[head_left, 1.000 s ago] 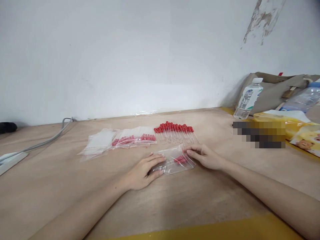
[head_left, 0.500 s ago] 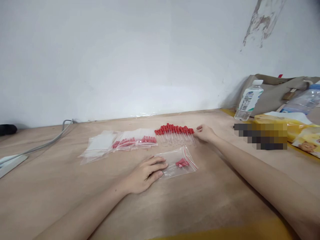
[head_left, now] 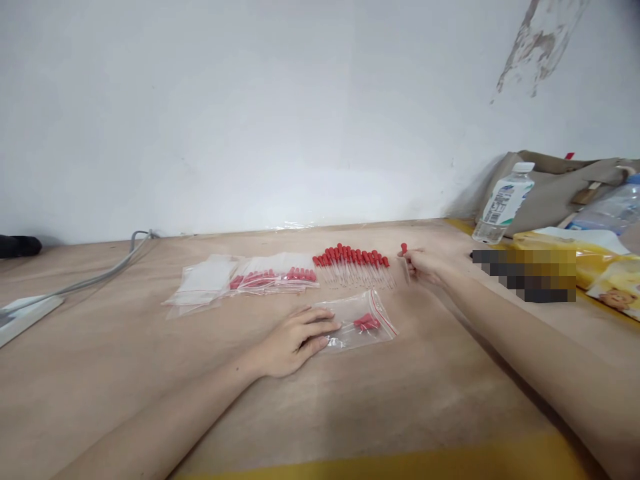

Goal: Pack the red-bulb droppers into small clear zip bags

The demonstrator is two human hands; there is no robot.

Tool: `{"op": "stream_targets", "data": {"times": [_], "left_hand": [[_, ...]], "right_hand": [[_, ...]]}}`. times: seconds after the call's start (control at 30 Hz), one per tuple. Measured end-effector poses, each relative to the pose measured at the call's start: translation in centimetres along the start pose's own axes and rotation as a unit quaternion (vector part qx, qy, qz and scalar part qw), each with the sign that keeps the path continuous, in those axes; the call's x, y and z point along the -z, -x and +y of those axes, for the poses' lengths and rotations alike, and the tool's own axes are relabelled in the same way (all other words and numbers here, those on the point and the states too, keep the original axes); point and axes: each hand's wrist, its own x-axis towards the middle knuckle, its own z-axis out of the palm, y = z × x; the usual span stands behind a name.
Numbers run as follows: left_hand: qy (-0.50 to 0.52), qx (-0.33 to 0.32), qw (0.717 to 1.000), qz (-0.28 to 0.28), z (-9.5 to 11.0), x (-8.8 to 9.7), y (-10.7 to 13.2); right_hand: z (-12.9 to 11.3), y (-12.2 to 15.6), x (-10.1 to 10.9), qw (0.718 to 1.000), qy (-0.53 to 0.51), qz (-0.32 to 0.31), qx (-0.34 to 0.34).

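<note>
My left hand (head_left: pixel 295 339) lies flat with its fingers spread on the left end of a clear zip bag (head_left: pixel 361 325), which holds a few red-capped droppers. My right hand (head_left: pixel 425 265) is further back, pinched on one red-capped dropper (head_left: pixel 405 257) just right of a row of several red-capped droppers (head_left: pixel 353 263) laid out on the wooden table (head_left: pixel 350 400).
Filled zip bags (head_left: pixel 275 277) and empty clear bags (head_left: pixel 203 285) lie left of the row. A water bottle (head_left: pixel 503 203), a grey bag (head_left: pixel 560 183) and yellow packets (head_left: pixel 607 270) stand at the right. A grey cable (head_left: pixel 95 277) and a white power strip (head_left: pixel 25 313) are at the left.
My right hand left the zip bag, reached back to the right end of the dropper row and lifted one dropper from it. My left hand stayed on the bag.
</note>
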Motion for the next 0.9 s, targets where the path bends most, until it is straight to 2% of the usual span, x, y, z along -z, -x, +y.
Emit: {"op": "stream_targets", "data": {"times": [0.17,0.27,0.37,0.47,0.73,0.83,0.9], "left_hand": [[-0.003,0.004,1.0,-0.005,0.0,0.0,-0.1],[-0.008,0.003,1.0,-0.008,0.0,0.1,-0.1],[-0.01,0.003,1.0,-0.013,0.0,0.2,0.0],[-0.012,0.0,1.0,-0.019,0.1,0.2,0.0],[-0.009,0.013,1.0,-0.011,0.2,0.1,0.0],[-0.004,0.018,1.0,-0.009,0.2,0.2,0.0],[-0.002,0.016,1.0,-0.006,0.2,0.2,-0.1]], "right_hand": [[-0.4,4.8,-0.5,0.997,-0.076,-0.023,-0.023],[-0.2,8.1,-1.8,0.992,-0.128,-0.004,0.016],[-0.1,10.2,-3.1,0.986,-0.154,0.027,0.057],[-0.3,10.9,-3.8,0.985,-0.154,0.036,0.07],[-0.6,11.9,-3.7,0.989,-0.134,-0.03,0.049],[-0.7,12.2,-3.1,0.983,-0.18,-0.041,0.013],[-0.7,11.9,-2.6,0.975,-0.21,-0.074,-0.028]]}}
